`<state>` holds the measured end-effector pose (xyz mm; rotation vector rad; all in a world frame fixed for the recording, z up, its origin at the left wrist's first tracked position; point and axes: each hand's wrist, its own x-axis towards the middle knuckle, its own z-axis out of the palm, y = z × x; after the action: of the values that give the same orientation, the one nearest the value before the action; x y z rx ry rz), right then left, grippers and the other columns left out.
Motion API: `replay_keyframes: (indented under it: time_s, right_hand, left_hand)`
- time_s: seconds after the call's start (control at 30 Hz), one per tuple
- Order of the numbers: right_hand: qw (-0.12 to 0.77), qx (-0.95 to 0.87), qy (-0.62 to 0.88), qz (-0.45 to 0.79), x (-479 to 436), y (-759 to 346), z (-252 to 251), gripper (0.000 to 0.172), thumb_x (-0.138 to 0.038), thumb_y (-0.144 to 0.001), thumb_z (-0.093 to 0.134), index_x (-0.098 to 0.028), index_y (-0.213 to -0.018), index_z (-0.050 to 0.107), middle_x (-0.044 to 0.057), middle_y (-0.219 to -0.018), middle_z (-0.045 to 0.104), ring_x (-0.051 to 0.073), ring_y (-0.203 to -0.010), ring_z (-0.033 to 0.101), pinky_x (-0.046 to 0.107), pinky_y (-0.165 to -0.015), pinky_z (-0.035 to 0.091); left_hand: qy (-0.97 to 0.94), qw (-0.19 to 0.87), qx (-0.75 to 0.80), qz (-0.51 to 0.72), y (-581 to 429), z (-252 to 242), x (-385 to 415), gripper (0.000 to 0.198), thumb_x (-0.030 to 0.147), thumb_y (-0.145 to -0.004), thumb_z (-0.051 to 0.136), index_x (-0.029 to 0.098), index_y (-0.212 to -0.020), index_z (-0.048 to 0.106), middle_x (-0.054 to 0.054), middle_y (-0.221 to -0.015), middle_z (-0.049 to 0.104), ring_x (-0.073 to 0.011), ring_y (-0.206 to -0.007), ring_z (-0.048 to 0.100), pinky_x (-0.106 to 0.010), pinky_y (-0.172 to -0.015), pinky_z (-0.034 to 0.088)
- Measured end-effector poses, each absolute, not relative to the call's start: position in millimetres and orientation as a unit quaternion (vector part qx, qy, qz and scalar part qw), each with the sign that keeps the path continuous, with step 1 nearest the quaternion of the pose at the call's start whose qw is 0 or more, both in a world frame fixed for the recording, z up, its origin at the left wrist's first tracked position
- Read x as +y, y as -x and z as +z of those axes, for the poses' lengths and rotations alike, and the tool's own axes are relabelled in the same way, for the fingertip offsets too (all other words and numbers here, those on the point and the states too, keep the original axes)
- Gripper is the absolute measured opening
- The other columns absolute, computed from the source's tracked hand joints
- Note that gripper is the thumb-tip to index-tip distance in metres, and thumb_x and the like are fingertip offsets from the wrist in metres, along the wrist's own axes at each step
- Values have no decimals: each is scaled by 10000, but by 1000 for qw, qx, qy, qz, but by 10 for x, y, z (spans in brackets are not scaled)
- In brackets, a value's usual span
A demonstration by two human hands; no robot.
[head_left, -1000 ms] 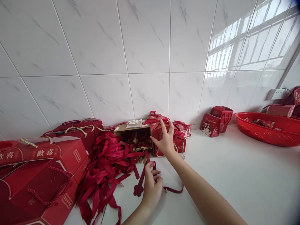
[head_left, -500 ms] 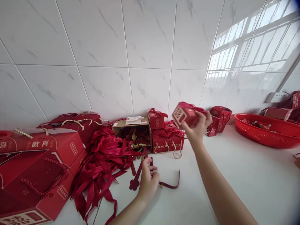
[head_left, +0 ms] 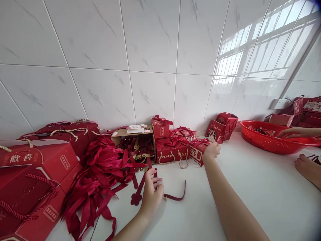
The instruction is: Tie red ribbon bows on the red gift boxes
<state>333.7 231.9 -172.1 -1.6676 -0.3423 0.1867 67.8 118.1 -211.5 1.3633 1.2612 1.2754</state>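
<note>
My right hand (head_left: 212, 152) is closed on the right side of a small red gift box (head_left: 197, 154) with a ribbon on top. This box stands on the white counter, slightly tilted, against a row of red boxes with rope handles (head_left: 173, 152). Lower down, my left hand (head_left: 151, 192) rests near the counter with curled fingers round a dark red strap (head_left: 155, 173); the grip is partly hidden. Beside it lies a strap with a flower-shaped end (head_left: 136, 199). Another thin dark red strap (head_left: 177, 198) with a small gold stud curves on the counter to the right.
An open carton (head_left: 132, 132) of straps stands by the tiled wall. Left of it are a heap of red ribbons (head_left: 102, 167) and large red boxes (head_left: 47, 160). At right, another person's hand (head_left: 288, 132) reaches into a red plastic basket (head_left: 268, 145); a second hand (head_left: 307, 169) rests nearby.
My right hand has lowered the small red box from the air onto the counter, beside the row. My left hand keeps its place. Another person's hand has come into the basket.
</note>
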Motion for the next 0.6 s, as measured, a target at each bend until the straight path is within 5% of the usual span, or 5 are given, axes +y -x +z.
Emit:
replay_keyframes:
  time_s: [0.43,0.6]
  right_hand:
    - [572,-308,754,90,2271,-3064,-1552,349,-380,-944,453,-190,-1231,509,106,-1257,529,224,-1057,555,428,-888,469]
    - [413,-550,700,193,2116,-3069,-1274,338,-437,-846,471,-171,-804,675,65,-768,683,218,-717,618,306,-622,476]
  left_hand:
    - [-563,428,492,507,-673,-2151,1182,483,126,-719,480,225,-1182,388,-117,-1256,444,-210,-995,559,-331,-756,475]
    - [-570,432,493,496,-675,-2164,1170,474,124,-708,475,234,-1160,384,-105,-1273,424,-198,-984,547,-332,-760,470]
